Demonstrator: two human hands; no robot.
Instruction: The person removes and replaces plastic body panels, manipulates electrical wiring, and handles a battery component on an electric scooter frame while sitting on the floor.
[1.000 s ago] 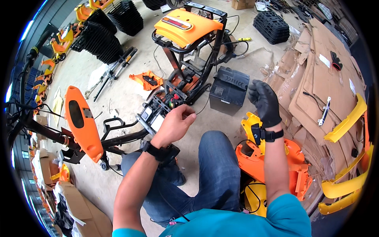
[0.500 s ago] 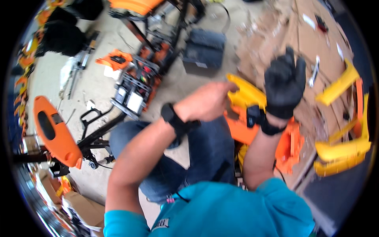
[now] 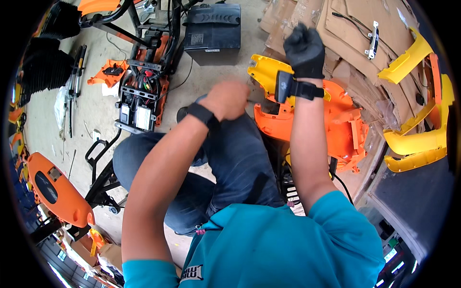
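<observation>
My left hand (image 3: 230, 100), bare with a black band at the wrist, hovers over my knee. Motion smears its fingers, so I cannot make out whether anything is in it. My right hand (image 3: 304, 50), in a black glove, is raised with curled fingers; whatever they may hold is hidden. Beneath the right wrist lies a curved yellow plastic panel (image 3: 265, 72), partly covered by the hand and a wrist-worn device (image 3: 283, 86). A large orange plastic panel (image 3: 336, 113) extends under it, beside my right forearm. Neither hand visibly touches these panels.
A black box-shaped battery (image 3: 211, 36) stands ahead, beside a vehicle frame (image 3: 139, 91) with exposed wiring. Flattened cardboard (image 3: 350, 29) covers the floor at right, bearing a metal-and-black part (image 3: 372, 41). More yellow panels (image 3: 418, 139) lie far right; an orange cover (image 3: 57, 189) is at left.
The whole view has shifted. The gloved fingers have curled in from a more extended pose. My left hand has drawn back from the yellow panel, its pointing finger no longer distinct.
</observation>
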